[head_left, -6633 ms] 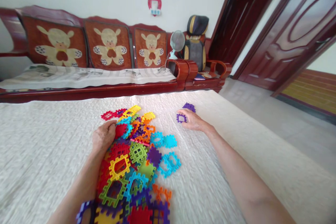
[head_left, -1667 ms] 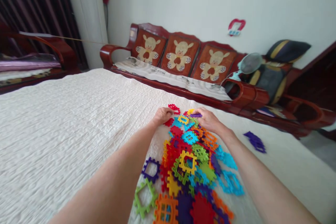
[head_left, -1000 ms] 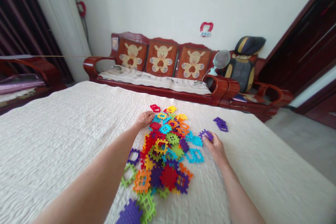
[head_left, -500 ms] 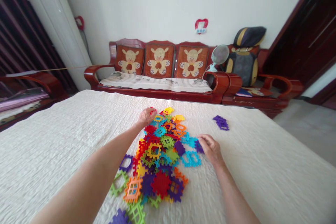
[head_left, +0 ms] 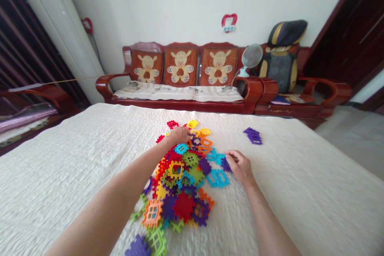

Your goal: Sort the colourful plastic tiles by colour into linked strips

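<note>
A heap of flat interlocking plastic building pieces [head_left: 183, 207] in many colours, with toothed edges, some solid and some with window cut-outs, lies on the pale cover. My left hand [head_left: 180, 134] reaches over the far end of the heap. Its bent fingers point right, beside a purple piece [head_left: 196, 140]; the fingertips are hidden, so any grip there cannot be made out. At the heap's right edge, my right hand [head_left: 240, 165] pinches a purple building piece [head_left: 226, 164] between thumb and fingers. Light-blue pieces [head_left: 218, 178] lie just left of that hand.
A small group of purple pieces [head_left: 253, 136] lies apart at the far right. The quilted white cover [head_left: 75, 160] spreads under everything. Beyond its far edge stand a wooden sofa [head_left: 180, 105] with bear cushions, a small fan [head_left: 252, 56] and an armchair with a massage cushion [head_left: 279, 70].
My left hand has moved right across the heap's far end, leaving a red piece behind at the far left. My right hand stays nearly still with its purple piece. The view has shifted slightly.
</note>
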Motion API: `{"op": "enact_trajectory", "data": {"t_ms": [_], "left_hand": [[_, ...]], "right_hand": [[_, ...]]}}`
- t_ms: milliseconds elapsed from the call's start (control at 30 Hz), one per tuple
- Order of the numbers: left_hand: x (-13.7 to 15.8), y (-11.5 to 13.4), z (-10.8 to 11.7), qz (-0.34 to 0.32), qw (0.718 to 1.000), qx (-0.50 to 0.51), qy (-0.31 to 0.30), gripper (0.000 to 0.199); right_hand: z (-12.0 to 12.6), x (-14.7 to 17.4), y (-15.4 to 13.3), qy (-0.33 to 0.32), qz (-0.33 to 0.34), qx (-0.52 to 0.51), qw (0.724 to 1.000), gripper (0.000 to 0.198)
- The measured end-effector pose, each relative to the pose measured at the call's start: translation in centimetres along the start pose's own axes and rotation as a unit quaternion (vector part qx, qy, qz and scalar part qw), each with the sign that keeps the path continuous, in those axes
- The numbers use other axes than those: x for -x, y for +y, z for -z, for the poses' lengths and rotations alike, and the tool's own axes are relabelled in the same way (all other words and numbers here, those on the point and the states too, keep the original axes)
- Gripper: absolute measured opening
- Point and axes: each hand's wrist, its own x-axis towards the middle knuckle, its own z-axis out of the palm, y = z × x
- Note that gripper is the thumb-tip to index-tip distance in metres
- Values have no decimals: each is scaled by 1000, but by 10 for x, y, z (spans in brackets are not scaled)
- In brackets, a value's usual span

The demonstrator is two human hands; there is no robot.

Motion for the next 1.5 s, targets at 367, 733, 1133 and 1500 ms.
{"op": "enact_trajectory", "data": {"t_ms": [367, 733, 1133, 1500], "left_hand": [[55, -4, 10, -16, 998, 49, -35, 21], [69, -35, 26, 114, 982, 112, 100, 30], [55, -85, -14, 150, 958, 211, 122, 45], [58, -104, -23, 70, 967, 219, 113, 44]], "right_hand": [[-3, 2, -2, 31, 26, 75, 996, 27], [-9, 2, -3, 31, 50, 97, 994, 22], [-6, 4, 2, 37, 42, 46, 997, 20], [-3, 8, 5, -5, 5, 4, 1000, 25]]}}
